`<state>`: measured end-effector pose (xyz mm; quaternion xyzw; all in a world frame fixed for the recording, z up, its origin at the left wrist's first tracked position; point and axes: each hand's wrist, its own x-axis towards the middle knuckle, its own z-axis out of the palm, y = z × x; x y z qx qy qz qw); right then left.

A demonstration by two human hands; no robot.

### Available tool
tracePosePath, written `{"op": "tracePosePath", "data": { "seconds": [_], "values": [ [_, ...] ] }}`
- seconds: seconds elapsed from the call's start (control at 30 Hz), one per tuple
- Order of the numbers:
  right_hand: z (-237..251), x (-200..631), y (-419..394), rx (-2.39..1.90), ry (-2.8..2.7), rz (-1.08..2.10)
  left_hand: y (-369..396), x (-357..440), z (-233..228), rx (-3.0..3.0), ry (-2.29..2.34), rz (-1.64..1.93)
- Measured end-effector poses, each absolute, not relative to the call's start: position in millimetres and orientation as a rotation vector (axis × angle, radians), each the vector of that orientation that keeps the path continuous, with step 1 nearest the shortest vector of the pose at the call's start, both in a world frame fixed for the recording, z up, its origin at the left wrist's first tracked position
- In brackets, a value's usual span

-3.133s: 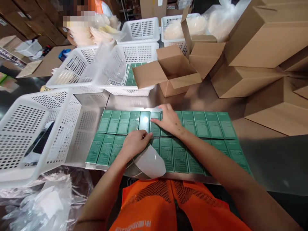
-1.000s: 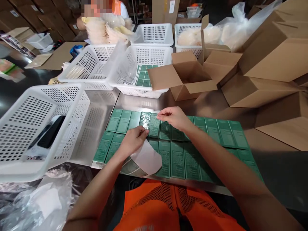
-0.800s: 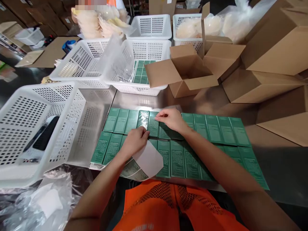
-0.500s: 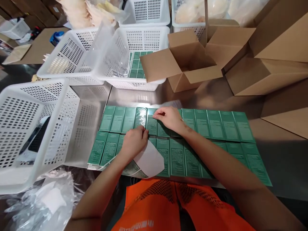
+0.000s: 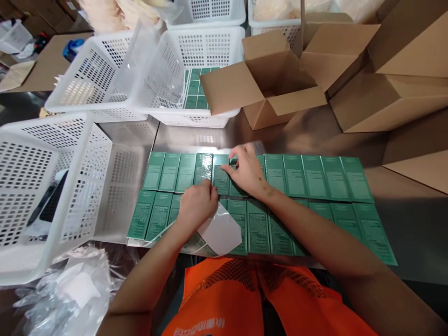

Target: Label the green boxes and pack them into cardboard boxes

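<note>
- Scanning left to right: big white perforated basket at the left bench edge, dark flat device inside it; crumpled clear plastic bags below it.
- Green boxes lie flat in two rows on the steel bench, edges touching.
- Left hand is curled shut, pinching the white label backing sheet over the near row. Sheet has stayed in the same spot through the last three seconds.
- Right hand is down flat on the far row, fingers pressing a box near the middle. A second ago its fingertips were lifted, pinching something small above that box; now they press on it. Reads like a sticker going on, though I can't make out the sticker itself.
- Glossy box just left of the right hand looks already done.
- Behind: basket with more green boxes, then open cardboard carton, closed cartons far right.
</note>
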<state>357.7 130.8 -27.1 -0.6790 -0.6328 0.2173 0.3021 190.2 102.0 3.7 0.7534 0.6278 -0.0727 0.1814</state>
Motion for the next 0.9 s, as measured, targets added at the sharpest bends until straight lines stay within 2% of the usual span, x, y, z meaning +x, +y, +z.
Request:
{"op": "tracePosePath", "data": {
  "seconds": [0.2, 0.5, 0.63, 0.9],
  "values": [
    [-19.3, 351.5, 137.6, -1.975, -1.781, 0.456, 93.7, 178.3, 7.3, 2.057, 1.755, -0.074],
    [-8.7, 344.3, 142.7, -2.016, -1.931, 0.473, 68.8, 132.1, 26.3, 1.864, 1.962, 0.647],
    [-1.4, 343.5, 152.1, -2.106, -1.898, 0.549, 62.3, 120.7, 33.2, 1.78, 2.047, 0.795],
    [-14.9, 355.8, 104.2, -1.641, -2.208, 0.567, 55.4, 107.8, 31.2, 1.627, 2.185, 0.941]
  ]
}}
